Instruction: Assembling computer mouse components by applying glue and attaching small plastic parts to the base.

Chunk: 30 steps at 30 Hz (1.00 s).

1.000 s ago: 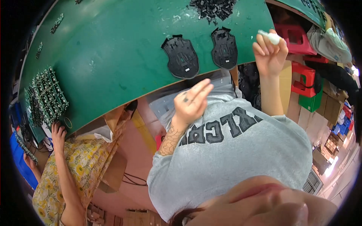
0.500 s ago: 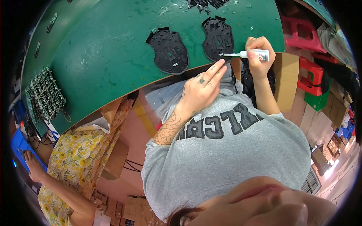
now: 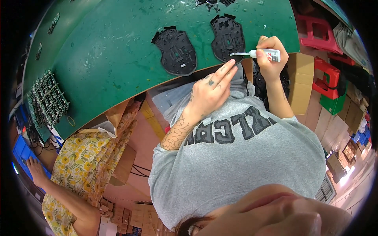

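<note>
One contoured black plastic shell (image 3: 227, 36) lies beneath a slim pale nozzle (image 3: 242, 53); right hand (image 3: 271, 67) pinches the white plastic bottle (image 3: 271, 55) sideways, apparently for tip control; left hand (image 3: 210, 89): two fingers together, remaining grip unclear.

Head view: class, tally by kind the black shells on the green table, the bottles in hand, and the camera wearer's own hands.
Black shells on the green table: 2
White bottle: 1
Left hand and right hand: 2
Total: 5
</note>
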Each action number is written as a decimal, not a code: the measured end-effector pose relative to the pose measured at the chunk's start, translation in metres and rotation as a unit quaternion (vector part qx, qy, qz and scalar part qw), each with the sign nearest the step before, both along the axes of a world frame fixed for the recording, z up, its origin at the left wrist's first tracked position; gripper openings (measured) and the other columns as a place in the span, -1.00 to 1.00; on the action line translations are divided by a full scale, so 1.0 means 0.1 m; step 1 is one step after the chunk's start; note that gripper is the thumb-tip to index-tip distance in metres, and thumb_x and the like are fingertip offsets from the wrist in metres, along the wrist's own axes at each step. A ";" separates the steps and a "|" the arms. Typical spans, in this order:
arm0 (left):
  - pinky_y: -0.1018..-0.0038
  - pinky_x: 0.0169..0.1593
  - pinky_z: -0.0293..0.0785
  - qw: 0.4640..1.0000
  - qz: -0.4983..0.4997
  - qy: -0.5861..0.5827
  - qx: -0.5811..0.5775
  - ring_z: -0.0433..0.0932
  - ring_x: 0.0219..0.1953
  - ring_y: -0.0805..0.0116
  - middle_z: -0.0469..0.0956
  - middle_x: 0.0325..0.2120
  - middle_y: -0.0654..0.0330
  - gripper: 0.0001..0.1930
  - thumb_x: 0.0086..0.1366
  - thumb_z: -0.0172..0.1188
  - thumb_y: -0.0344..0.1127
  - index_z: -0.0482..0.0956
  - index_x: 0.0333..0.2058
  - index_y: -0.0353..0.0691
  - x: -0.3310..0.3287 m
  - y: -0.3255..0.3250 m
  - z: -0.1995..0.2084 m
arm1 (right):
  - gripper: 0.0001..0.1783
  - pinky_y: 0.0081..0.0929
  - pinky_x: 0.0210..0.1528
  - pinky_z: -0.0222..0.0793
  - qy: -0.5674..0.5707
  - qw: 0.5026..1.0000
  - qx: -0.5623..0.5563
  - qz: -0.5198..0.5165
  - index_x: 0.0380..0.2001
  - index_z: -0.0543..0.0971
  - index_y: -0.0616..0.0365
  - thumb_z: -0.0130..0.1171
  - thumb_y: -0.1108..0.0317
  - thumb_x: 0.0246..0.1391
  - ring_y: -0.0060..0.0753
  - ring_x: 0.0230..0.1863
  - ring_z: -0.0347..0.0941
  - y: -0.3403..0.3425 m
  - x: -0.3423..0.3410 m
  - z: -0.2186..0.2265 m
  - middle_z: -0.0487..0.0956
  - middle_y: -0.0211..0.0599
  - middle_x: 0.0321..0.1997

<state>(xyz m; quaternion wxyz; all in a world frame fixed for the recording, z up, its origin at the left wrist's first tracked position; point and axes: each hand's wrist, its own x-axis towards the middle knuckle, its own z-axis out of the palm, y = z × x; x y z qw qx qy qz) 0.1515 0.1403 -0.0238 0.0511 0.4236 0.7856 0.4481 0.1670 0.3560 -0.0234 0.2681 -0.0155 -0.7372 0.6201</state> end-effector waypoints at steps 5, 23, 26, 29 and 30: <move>0.41 -0.12 0.60 1.000 0.000 -0.003 0.003 0.62 -0.06 0.16 0.47 0.14 0.08 -0.46 -0.01 0.21 -0.59 0.53 0.04 -0.28 0.00 -0.02 0.02 | -0.86 -0.66 -0.53 0.09 0.001 0.999 -0.039 0.000 -0.50 0.42 0.25 0.21 0.53 -0.06 -0.68 -0.57 0.21 -0.02 0.00 0.01 0.41 -0.41 -0.59; 0.45 -0.26 0.58 0.976 0.198 0.057 0.074 0.67 -0.21 0.21 0.60 -0.05 0.08 -0.59 -0.06 0.16 -0.59 0.65 -0.15 -0.26 0.01 -0.44 -0.10 | -0.78 -0.67 -0.53 0.33 -0.044 0.990 0.101 0.089 -0.50 0.51 0.18 0.40 0.44 -0.20 -0.67 -0.58 0.43 -0.72 -0.44 0.29 0.53 -0.43 -0.58; 0.44 -0.27 0.58 0.976 0.196 0.048 0.079 0.67 -0.23 0.22 0.60 -0.04 0.09 -0.59 -0.06 0.16 -0.58 0.65 -0.15 -0.26 0.02 -0.44 -0.10 | -0.78 -0.64 -0.52 0.34 -0.061 0.987 0.108 0.101 -0.51 0.51 0.17 0.40 0.44 -0.19 -0.63 -0.58 0.44 -0.78 -0.44 0.29 0.52 -0.41 -0.58; 0.44 -0.28 0.59 0.977 0.191 0.044 0.083 0.67 -0.26 0.23 0.59 -0.03 0.10 -0.59 -0.05 0.17 -0.57 0.64 -0.14 -0.26 0.00 -0.42 -0.12 | -0.78 -0.62 -0.52 0.35 -0.040 0.985 0.142 0.090 -0.52 0.51 0.17 0.40 0.44 -0.20 -0.59 -0.58 0.45 -0.80 -0.49 0.29 0.52 -0.41 -0.59; 0.44 -0.29 0.59 0.977 0.189 0.051 0.089 0.67 -0.27 0.24 0.59 -0.02 0.10 -0.59 -0.05 0.17 -0.57 0.64 -0.14 -0.26 0.00 -0.42 -0.12 | -0.78 -0.62 -0.52 0.35 -0.041 0.985 0.143 0.092 -0.52 0.51 0.17 0.40 0.44 -0.20 -0.59 -0.58 0.45 -0.80 -0.48 0.29 0.52 -0.41 -0.59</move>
